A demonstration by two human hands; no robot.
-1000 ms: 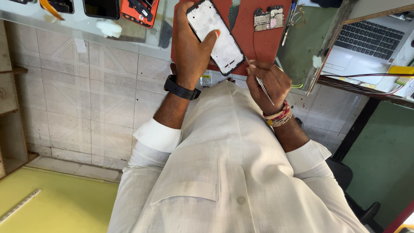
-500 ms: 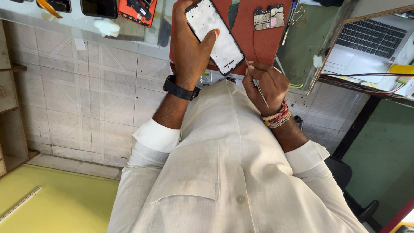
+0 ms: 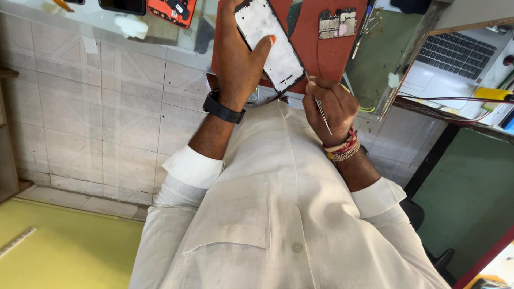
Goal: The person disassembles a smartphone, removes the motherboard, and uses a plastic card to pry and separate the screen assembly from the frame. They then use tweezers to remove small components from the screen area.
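White-backed phone panel sits gripped in my left hand, barely shifted since a second ago. My right hand, at four o'clock, has closed tighter round thin metal tweezers, so I judge prying continues.

Left hand gripping phone, right hand holding, seemingly, tweezers

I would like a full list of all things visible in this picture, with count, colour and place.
phone frame: 1, white with black edge, in left hand
tweezers: 1, silver, in right hand
work mat: 1, red, on bench
circuit board: 1, grey, on mat
laptop: 1, silver, right bench
opened phone: 1, orange, top left
watch: 1, black, left wrist
bracelets: several, red and beige, right wrist
shirt: 1, white
left hand: 1
right hand: 1
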